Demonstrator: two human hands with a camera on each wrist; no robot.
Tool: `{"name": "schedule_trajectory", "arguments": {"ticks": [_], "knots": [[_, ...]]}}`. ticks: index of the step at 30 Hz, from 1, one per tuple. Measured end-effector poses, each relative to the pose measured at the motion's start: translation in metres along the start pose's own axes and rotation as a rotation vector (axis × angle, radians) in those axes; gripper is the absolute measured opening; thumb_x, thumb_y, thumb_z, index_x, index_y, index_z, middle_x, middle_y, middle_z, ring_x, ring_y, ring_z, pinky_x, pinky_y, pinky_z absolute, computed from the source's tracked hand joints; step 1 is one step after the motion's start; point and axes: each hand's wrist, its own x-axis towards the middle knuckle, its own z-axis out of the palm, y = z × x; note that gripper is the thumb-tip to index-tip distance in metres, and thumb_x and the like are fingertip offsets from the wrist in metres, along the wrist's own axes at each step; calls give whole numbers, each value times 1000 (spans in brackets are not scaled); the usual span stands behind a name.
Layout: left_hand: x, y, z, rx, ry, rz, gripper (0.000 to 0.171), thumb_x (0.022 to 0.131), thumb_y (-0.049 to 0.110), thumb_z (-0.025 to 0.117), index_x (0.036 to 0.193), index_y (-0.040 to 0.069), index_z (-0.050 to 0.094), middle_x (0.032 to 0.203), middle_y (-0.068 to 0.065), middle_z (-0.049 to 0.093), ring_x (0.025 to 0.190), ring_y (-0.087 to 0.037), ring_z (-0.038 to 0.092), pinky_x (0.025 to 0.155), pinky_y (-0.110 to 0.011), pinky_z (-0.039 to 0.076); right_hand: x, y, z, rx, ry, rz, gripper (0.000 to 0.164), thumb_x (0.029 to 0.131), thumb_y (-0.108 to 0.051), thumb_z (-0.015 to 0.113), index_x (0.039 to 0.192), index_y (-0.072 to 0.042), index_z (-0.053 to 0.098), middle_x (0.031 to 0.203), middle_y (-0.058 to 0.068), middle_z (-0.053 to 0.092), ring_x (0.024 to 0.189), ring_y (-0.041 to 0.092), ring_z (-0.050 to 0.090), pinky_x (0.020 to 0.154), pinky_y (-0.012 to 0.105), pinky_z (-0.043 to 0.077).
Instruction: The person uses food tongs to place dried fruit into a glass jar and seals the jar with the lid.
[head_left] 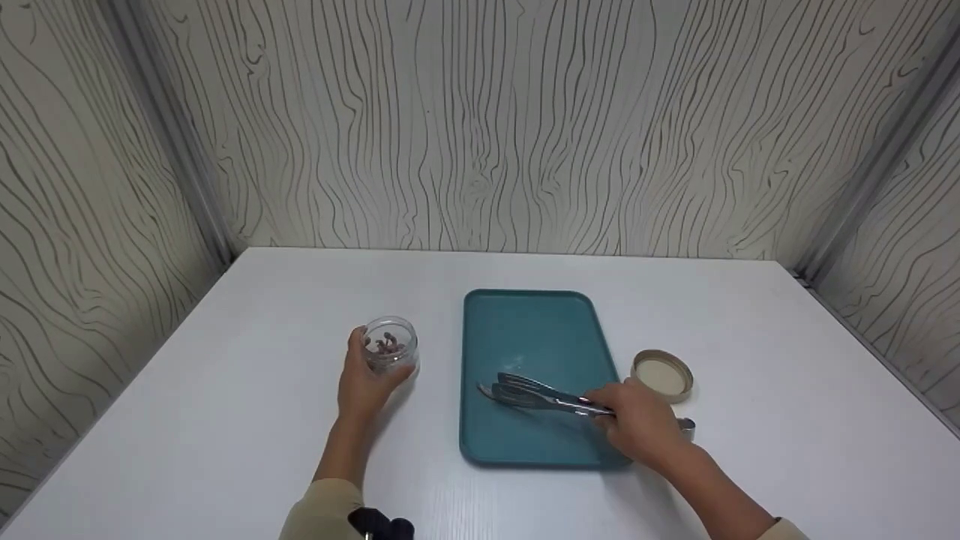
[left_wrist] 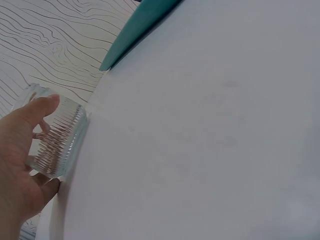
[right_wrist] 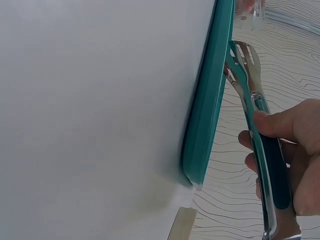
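Observation:
My left hand (head_left: pixel 364 382) grips a clear glass jar (head_left: pixel 401 364) that stands lidless on the table, left of the tray. Small brown pieces (head_left: pixel 388 344) lie inside it, and through the ribbed glass they also show in the left wrist view. With my right hand (head_left: pixel 637 420) I hold metal tongs (head_left: pixel 551 399), thumb on one arm and fingers curled round the other. The slotted heads of the tongs point left, low over the teal tray (head_left: pixel 525 322). Right at their tips is a small dark brown piece (head_left: pixel 486 391).
A round lid (head_left: pixel 663 375) with a tan rim lies right of the tray, close to my right hand. The white table (head_left: pixel 315 292) meets patterned panels (head_left: pixel 480 127) at the back and sides. A black object (head_left: pixel 382 525) shows at my left sleeve.

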Motion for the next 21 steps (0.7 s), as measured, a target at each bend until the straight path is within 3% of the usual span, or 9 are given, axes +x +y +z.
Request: {"name": "schedule_trajectory", "arguments": {"ticks": [7, 21], "knots": [[1, 0, 0, 16, -2, -24, 87, 65, 26, 75, 132, 11, 21, 133, -15, 32, 121, -31, 27, 97, -44, 23, 0, -1, 2, -68, 32, -24, 24, 65, -1, 69, 81, -19, 70, 68, -8, 58, 59, 10, 40, 52, 26, 37], [1, 1, 2, 37, 1, -51, 89, 65, 28, 74, 133, 11, 19, 134, -14, 29, 122, -31, 26, 98, -44, 22, -2, 0, 3, -72, 46, -26, 25, 65, 0, 69, 81, -19, 70, 64, -9, 56, 57, 10, 39, 49, 25, 35]]}}
